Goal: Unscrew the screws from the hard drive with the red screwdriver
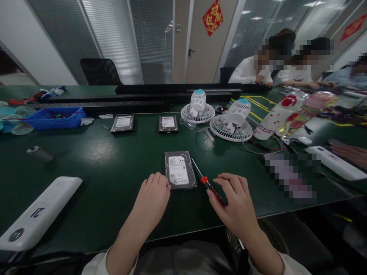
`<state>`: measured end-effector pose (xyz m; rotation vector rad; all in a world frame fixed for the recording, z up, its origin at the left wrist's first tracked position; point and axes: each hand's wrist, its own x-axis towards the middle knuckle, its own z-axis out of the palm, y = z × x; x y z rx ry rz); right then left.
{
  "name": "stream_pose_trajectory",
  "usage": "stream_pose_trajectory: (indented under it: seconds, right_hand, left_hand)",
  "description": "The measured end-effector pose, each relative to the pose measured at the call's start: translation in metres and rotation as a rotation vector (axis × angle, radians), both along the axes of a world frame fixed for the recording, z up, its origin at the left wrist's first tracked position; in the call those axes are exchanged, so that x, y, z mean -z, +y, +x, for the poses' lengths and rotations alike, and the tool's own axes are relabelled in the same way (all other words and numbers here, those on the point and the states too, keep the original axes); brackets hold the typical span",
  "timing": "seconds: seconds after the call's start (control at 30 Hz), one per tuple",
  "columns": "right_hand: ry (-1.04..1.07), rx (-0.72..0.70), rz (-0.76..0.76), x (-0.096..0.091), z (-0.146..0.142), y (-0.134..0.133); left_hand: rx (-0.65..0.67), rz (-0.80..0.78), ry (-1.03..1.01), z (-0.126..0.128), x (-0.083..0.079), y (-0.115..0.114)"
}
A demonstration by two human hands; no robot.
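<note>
A hard drive (pixel 178 170) with a white label lies flat on the green table in front of me. My left hand (pixel 155 194) is at its lower left edge, fingers curled and touching that edge; the thumb is hidden. To the right of the drive rests a screwdriver (pixel 211 188) with a red and black handle, its metal tip near the drive's right edge. Around the handle is my right hand (pixel 233 196), thumb and fingers apart, with the handle in the gap between them. Small screws (pixel 205 150) are scattered beyond the screwdriver.
Farther back are two more hard drives (pixel 123 123), (pixel 168 124) and two white fans (pixel 197 107), (pixel 233 120). A blue tray (pixel 56 117), a metal cylinder (pixel 39 153) and a white numbered device (pixel 40 214) stand left. Bottles (pixel 279 114) and a white device (pixel 335 162) are right, near other people.
</note>
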<state>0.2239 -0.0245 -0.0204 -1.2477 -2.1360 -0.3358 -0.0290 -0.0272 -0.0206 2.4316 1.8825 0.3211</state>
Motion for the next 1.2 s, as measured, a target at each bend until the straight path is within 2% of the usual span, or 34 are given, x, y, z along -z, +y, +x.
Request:
stream_pose_trajectory:
  seconds: [0.1, 0.23, 0.33, 0.4, 0.53, 0.73, 0.9, 1.0, 1.1, 1.17, 1.2]
  right_hand:
    - [0.047, -0.066, -0.011, -0.004, -0.011, -0.002]
    - [0.14, -0.245, -0.084, -0.008, -0.034, -0.008]
    - [0.264, -0.348, -0.198, -0.011, -0.049, -0.009]
    - [0.351, -0.421, -0.243, -0.014, -0.055, -0.009]
    - [0.466, -0.556, -0.173, -0.021, -0.057, -0.008]
    - [0.566, -0.556, -0.126, -0.019, -0.053, -0.01]
    - [0.525, -0.555, -0.189, -0.018, -0.052, -0.007]
    - [0.458, -0.531, -0.207, -0.021, -0.048, -0.003]
    - [0.352, -0.494, -0.175, -0.028, -0.034, 0.015]
    - [0.164, -0.379, -0.063, -0.033, -0.018, 0.04]
    - [0.109, -0.327, -0.058, -0.035, -0.009, 0.057]
  left_hand:
    - [-0.001, -0.003, 0.007, 0.001, 0.0, 0.001]
    - [-0.029, -0.003, -0.077, 0.0, -0.007, -0.002]
    - [0.038, -0.046, -0.403, 0.001, -0.017, -0.012]
    - [0.135, -0.155, -0.698, 0.003, -0.023, -0.02]
    - [0.206, -0.348, -1.12, 0.014, -0.025, -0.029]
    - [0.142, -0.536, -1.466, 0.03, -0.011, -0.024]
    - [0.055, -0.707, -1.7, 0.041, 0.0, -0.023]
    - [-0.025, -0.685, -1.75, 0.046, 0.003, -0.024]
    - [-0.073, -0.599, -1.746, 0.047, 0.002, -0.024]
    - [-0.091, -0.577, -1.722, 0.046, 0.0, -0.024]
    - [-0.095, -0.572, -1.701, 0.044, -0.001, -0.024]
